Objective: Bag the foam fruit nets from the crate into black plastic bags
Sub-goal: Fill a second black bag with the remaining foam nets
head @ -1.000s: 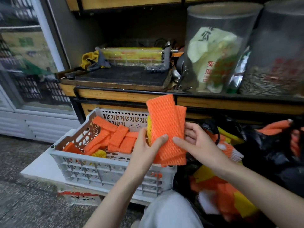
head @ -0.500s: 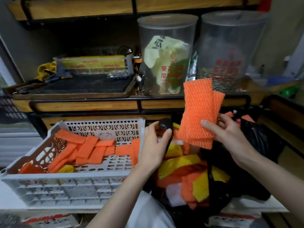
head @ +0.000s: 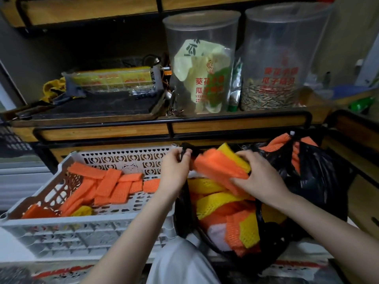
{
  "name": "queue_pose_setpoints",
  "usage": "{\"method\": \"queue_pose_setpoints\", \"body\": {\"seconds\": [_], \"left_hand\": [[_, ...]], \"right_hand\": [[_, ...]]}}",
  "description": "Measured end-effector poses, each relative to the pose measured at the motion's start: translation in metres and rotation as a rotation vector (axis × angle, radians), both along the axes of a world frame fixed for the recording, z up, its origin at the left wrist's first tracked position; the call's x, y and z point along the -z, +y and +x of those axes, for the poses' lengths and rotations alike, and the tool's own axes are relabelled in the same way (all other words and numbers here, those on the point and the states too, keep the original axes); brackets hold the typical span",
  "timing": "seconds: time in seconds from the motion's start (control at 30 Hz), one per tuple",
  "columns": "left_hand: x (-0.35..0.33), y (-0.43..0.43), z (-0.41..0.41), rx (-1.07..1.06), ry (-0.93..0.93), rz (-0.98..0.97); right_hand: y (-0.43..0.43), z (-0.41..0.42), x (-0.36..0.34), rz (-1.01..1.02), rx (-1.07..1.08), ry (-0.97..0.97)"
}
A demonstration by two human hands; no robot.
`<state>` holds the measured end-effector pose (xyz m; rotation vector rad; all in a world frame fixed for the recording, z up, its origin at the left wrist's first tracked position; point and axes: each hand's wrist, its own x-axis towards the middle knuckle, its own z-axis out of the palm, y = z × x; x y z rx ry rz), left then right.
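A grey perforated crate (head: pixel 86 232) at the lower left holds several flat orange foam nets (head: pixel 106 185) and a yellow one. To its right an open black plastic bag (head: pixel 264 240) is filled with orange, yellow and white nets. My left hand (head: pixel 175 171) pinches the bag's rim and holds it up by the crate's far right corner. My right hand (head: pixel 260 179) grips a stack of orange nets (head: pixel 217 169) with a yellow one behind, low over the bag's mouth.
A second black bag (head: pixel 320 173), knotted at the top with orange nets showing, sits at the right. Behind runs a wood-and-metal shelf (head: pixel 205 128) carrying two clear tubs (head: pixel 201 64), a tray and clutter. My knee in pale cloth (head: pixel 180 263) is at the bottom.
My right hand has brought the orange stack down from shelf height to the bag's mouth. My left hand has stayed on the bag's rim. The view has shifted right, away from the crate.
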<state>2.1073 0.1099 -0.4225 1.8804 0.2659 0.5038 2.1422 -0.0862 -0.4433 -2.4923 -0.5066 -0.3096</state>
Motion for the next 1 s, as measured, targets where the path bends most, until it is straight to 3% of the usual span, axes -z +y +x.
{"method": "queue_pose_setpoints", "body": {"seconds": [0.1,0.33,0.43,0.53,0.67,0.87,1.0], "left_hand": [[-0.008,0.000,-0.002,0.029,-0.019,-0.046],[-0.009,0.006,-0.007,0.079,-0.005,-0.065],[-0.007,0.013,-0.007,0.089,-0.012,-0.097],[-0.007,0.019,-0.004,0.101,-0.012,-0.097],[-0.005,0.024,0.000,0.089,-0.024,-0.034],[-0.003,0.027,-0.002,0.098,-0.030,0.046],[0.000,0.033,0.000,0.089,-0.013,-0.003]], "right_hand": [[0.014,0.013,0.012,-0.324,-0.076,-0.015],[0.039,0.066,0.015,-0.515,0.124,-0.188],[0.047,0.074,0.013,-0.450,0.117,-0.189],[0.053,0.074,0.017,-0.323,-0.072,-0.095],[0.061,0.072,0.029,-0.465,-0.253,0.049],[0.065,0.103,0.030,-0.559,-0.181,0.252],[0.070,0.104,0.027,-0.558,-0.205,0.225]]}}
